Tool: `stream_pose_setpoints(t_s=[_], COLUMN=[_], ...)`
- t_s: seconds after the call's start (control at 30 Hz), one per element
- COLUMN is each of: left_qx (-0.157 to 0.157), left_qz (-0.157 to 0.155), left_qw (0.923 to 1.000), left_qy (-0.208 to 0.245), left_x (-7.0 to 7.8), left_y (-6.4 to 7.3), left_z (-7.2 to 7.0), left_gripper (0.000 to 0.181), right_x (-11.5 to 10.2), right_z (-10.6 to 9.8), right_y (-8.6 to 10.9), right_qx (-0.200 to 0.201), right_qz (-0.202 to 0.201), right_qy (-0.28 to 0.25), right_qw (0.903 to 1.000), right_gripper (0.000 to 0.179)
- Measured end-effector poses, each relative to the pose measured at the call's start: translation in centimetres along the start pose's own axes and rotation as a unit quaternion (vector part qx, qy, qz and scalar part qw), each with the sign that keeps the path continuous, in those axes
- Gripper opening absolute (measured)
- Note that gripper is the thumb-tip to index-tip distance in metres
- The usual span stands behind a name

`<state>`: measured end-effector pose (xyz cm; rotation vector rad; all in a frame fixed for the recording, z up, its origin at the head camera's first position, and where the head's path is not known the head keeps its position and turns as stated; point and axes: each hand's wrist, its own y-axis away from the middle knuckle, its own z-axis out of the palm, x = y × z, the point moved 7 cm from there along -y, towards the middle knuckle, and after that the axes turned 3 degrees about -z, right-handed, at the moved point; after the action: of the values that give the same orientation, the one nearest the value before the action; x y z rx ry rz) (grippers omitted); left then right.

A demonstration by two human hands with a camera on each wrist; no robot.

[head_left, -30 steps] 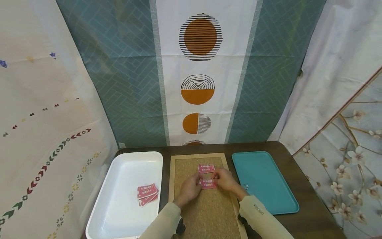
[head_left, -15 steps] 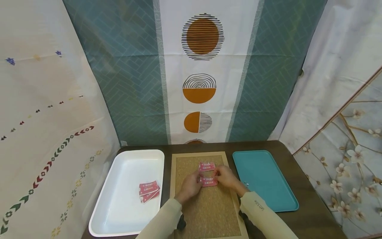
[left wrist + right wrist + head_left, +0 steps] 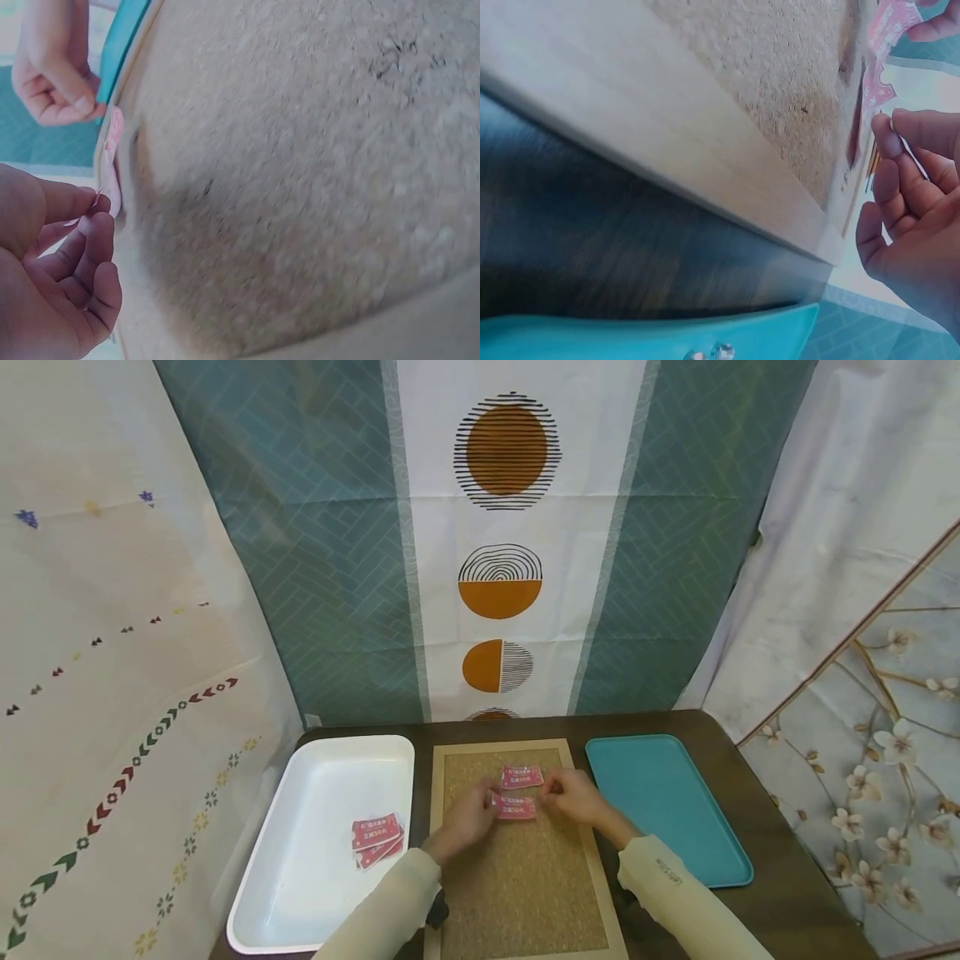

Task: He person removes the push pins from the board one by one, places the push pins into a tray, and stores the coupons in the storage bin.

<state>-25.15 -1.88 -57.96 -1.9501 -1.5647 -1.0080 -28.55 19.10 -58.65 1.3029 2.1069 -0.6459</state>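
Observation:
A pink printed coupon (image 3: 513, 808) hangs close over a framed corkboard (image 3: 517, 893), its left end pinched between thumb and fingers of my left hand (image 3: 468, 816). In the left wrist view, the left hand (image 3: 64, 259) shows its other fingers loosely bent. Just beyond it lies another pink coupon (image 3: 522, 777), flat on the board. My right hand (image 3: 576, 797) stays to the right of the held coupon, apart from its end. Thumb and forefinger of the right hand (image 3: 919, 172) come together at the tips; I cannot tell whether something small is between them.
A white tray (image 3: 273, 852) with several overlapping pink coupons (image 3: 377, 842) stands left of the board. On the right is a teal tray (image 3: 667, 793); small shiny clear-headed pins (image 3: 721, 351) lie at its edge. Fabric curtains (image 3: 510, 660) surround the dark table (image 3: 795, 893).
The held coupon has shifted slightly left with my left hand. My right hand, which was at the coupon's right end, is now off it and a little to the right.

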Motion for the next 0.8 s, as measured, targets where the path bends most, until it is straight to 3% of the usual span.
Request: stream_pose_setpoints(t_s=[0.2,0.4,0.6,0.8], left_qx=[-0.002,0.036,0.06,0.059], left_qz=[-0.009,0.014,0.026,0.026], left_qw=[0.9999,0.9992,0.9975,0.9971], left_qy=[0.009,-0.015,-0.028,-0.039], left_x=[0.0,0.6,1.0,0.7], left_y=[0.4,0.4,0.4,0.3], left_z=[-1.5,-3.7,-6.0,-7.3], left_gripper=[0.031,0.031,0.029,0.031], right_x=[-0.2,0.1,0.3,0.4], right_z=[-0.2,-0.7,-1.9,-3.0], right_y=[0.6,1.3,1.9,2.9], right_qx=[-0.005,-0.002,0.022,0.041], right_qz=[-0.022,-0.007,-0.007,-0.014], right_qy=[0.0,-0.034,-0.031,-0.018], right_qw=[0.9997,0.9994,0.9993,0.9989], right_gripper=[0.018,0.009,0.004,0.006])
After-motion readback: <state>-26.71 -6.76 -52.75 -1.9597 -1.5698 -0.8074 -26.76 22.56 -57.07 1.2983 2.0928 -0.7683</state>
